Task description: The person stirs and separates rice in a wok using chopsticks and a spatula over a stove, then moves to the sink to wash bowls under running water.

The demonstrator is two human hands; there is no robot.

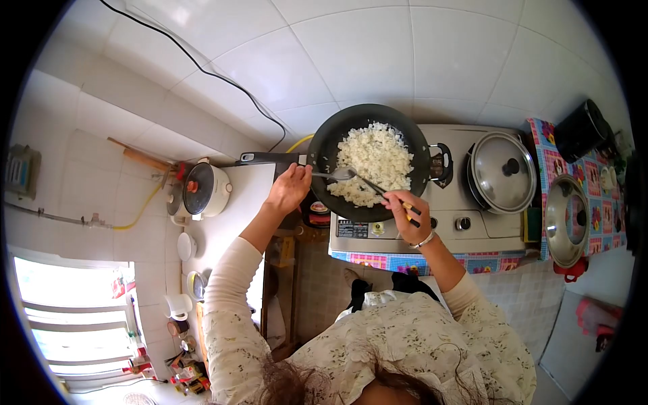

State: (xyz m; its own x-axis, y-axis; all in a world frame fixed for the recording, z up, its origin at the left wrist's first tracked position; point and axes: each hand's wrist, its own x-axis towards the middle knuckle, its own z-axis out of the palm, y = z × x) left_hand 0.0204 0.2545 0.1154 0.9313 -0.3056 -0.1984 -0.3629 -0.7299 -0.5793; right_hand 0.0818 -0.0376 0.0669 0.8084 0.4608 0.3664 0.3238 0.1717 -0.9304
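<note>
A dark wok (pixel 324 138) sits on the left side of the gas stove, with a heap of white rice (pixel 378 155) spread over its bottom. Over the wok's left rim, my left hand (pixel 291 187) is closed around the handle of a metal spoon (pixel 343 173). The spoon's bowl is above the left part of the rice. My right hand (pixel 408 216), at the wok's lower right rim, grips dark chopsticks (pixel 370 183) with yellow near their ends. Their tips point left and meet the spoon's bowl; whether food lies between them is too small to tell.
On the stove (pixel 445 209), a second pan has a glass lid (pixel 503 172). Another glass lid (pixel 565 219) stands at the right by a patterned cloth (pixel 550 152). A white electric cooker (pixel 214 189) is on the left counter (pixel 246 202). The wok's long handle (pixel 266 157) extends left.
</note>
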